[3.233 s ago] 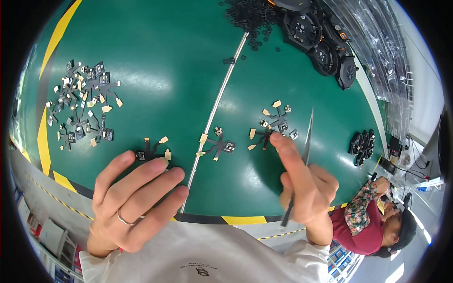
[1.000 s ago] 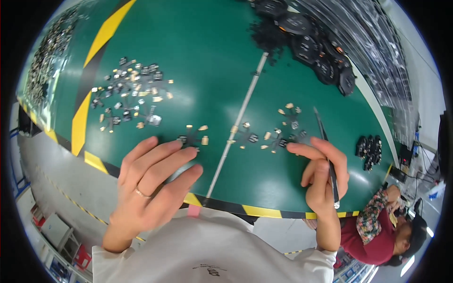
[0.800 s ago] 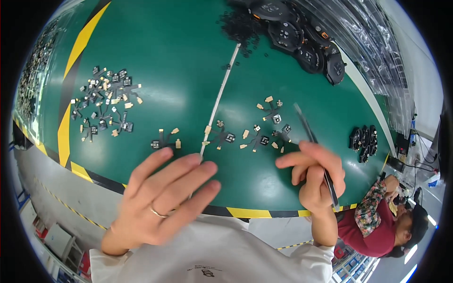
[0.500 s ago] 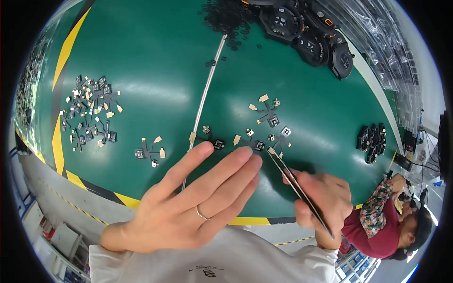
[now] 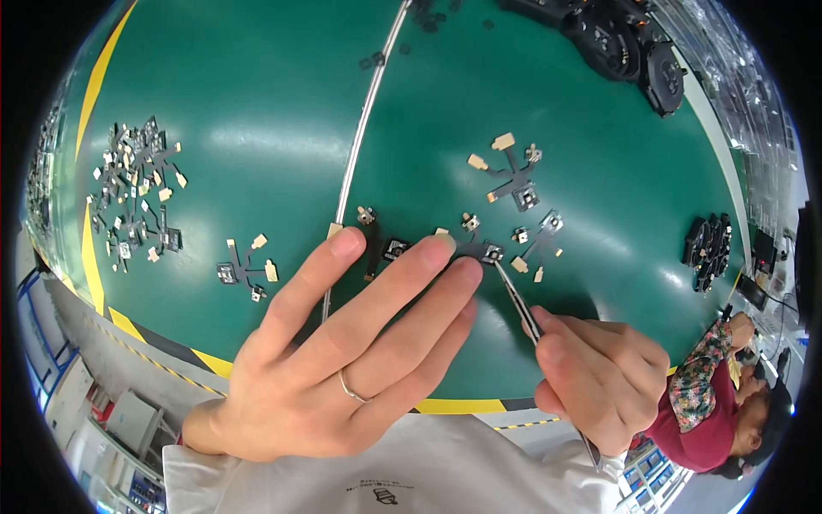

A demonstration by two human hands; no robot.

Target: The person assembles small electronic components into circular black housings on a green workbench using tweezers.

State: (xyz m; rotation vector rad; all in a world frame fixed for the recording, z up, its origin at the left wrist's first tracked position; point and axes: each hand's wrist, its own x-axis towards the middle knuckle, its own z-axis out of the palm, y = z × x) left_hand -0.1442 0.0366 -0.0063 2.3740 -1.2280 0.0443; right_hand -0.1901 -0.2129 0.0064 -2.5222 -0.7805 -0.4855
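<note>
My left hand (image 5: 342, 351) lies flat on the green table (image 5: 257, 103), fingers spread, its fingertips pressing a small black flex-cable part with gold tabs (image 5: 467, 244). My right hand (image 5: 599, 385) grips metal tweezers (image 5: 518, 300) whose tip touches the right end of that same part, beside my left middle fingertip. Two more such parts lie just beyond, one (image 5: 514, 171) farther up and one (image 5: 539, 244) to the right. A single part (image 5: 247, 267) lies left of my left hand.
A heap of several similar parts (image 5: 137, 197) sits at the far left near the yellow stripe (image 5: 90, 257). A thin metal rod (image 5: 364, 111) crosses the table. Black round housings (image 5: 625, 47) sit top right, small black pieces (image 5: 709, 248) at right. Another person (image 5: 728, 411) is lower right.
My left hand has reached forward and right, its fingertips now on the part. The tweezers' tip has come onto the same part. The view has drawn closer to the table.
</note>
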